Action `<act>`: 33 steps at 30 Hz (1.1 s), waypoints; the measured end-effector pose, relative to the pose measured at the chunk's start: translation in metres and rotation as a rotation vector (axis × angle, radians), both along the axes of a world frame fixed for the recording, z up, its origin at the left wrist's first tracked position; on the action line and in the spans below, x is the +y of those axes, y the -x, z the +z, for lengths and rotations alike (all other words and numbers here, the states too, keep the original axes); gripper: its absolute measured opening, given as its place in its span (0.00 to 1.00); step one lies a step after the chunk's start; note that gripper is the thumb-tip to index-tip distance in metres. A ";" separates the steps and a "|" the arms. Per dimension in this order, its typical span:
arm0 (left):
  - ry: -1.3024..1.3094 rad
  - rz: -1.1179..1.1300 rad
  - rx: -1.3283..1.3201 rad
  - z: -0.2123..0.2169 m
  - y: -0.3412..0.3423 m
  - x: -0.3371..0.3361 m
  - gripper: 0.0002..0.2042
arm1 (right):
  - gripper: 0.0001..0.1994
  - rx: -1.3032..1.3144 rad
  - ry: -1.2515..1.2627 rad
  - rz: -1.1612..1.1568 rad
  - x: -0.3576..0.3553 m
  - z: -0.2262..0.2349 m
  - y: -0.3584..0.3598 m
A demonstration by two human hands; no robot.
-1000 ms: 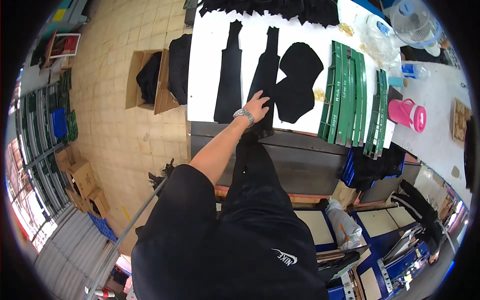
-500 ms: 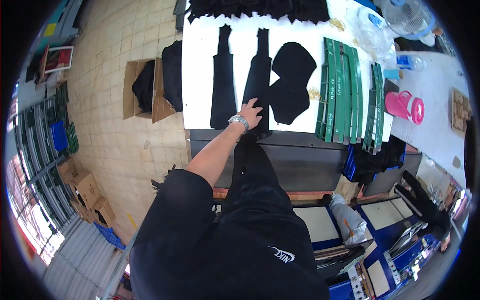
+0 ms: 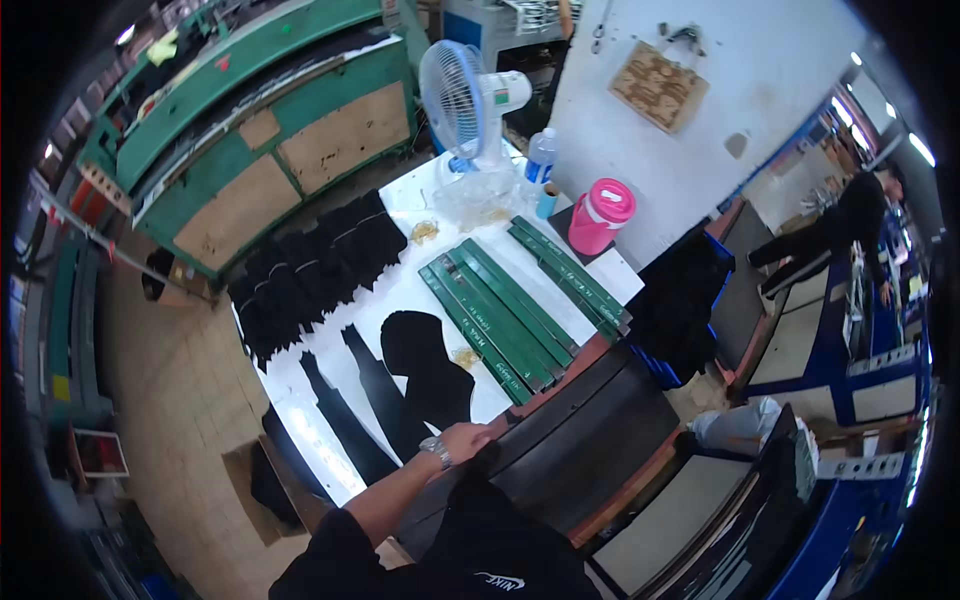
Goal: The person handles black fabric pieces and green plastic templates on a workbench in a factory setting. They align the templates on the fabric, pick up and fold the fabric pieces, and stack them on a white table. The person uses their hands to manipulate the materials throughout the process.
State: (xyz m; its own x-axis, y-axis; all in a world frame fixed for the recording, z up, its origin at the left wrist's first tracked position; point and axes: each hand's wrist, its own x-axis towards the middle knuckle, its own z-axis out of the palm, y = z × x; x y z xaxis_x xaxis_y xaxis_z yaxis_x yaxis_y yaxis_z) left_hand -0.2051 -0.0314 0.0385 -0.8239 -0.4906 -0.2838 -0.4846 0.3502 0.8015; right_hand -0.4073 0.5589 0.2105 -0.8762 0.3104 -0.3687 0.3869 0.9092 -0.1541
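Note:
My left hand (image 3: 466,442), with a metal watch on its wrist, is at the near edge of the white table (image 3: 372,316). Its fingers are curled; whatever may be in them is hidden. Just beyond it lie flat black fabric pieces: a long narrow one (image 3: 345,425), a second long one (image 3: 382,388) and a wide piece with a notched waist (image 3: 428,370). Several long green slats (image 3: 500,322) lie side by side to their right, with a narrower green bundle (image 3: 568,272) farther right. My right hand is out of view.
Black cloth pieces (image 3: 315,270) line the table's far left side. A fan (image 3: 465,95), bottle (image 3: 541,155) and pink jug (image 3: 603,215) stand at the back. A blue crate with black cloth (image 3: 680,310) is right; a cardboard box (image 3: 305,490) left. Another person (image 3: 840,220) bends far right.
The view has swung to the right and up, bringing in the green machine and the wall. My left hand has left the long black piece, its spread fingers now curled at the table edge.

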 end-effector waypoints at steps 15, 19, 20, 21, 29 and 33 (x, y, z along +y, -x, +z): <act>0.012 -0.299 0.112 0.051 0.098 0.021 0.16 | 0.16 0.069 -0.166 0.233 -0.045 0.035 -0.015; 0.035 -0.376 0.078 0.050 0.075 0.042 0.17 | 0.17 0.020 -0.210 0.222 -0.044 0.036 -0.012; 0.031 -0.387 0.067 0.046 0.069 0.045 0.17 | 0.17 0.023 -0.200 0.227 -0.042 0.035 -0.012; 0.027 -0.398 0.057 0.043 0.062 0.048 0.17 | 0.17 0.027 -0.190 0.231 -0.041 0.034 -0.012; -0.013 -0.372 -0.048 0.034 0.029 0.038 0.16 | 0.18 0.037 -0.170 0.251 -0.036 0.030 -0.008; -0.039 -0.357 -0.059 0.031 0.022 0.033 0.18 | 0.13 0.170 -0.187 0.325 -0.017 0.013 -0.014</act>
State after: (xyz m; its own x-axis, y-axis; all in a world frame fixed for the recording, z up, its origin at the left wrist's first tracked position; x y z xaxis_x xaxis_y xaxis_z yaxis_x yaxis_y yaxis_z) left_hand -0.2274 0.0013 0.0696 -0.9230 -0.1629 -0.3486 -0.3830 0.4750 0.7922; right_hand -0.3934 0.5419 0.2231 -0.9833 0.0551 -0.1732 0.0579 0.9983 -0.0113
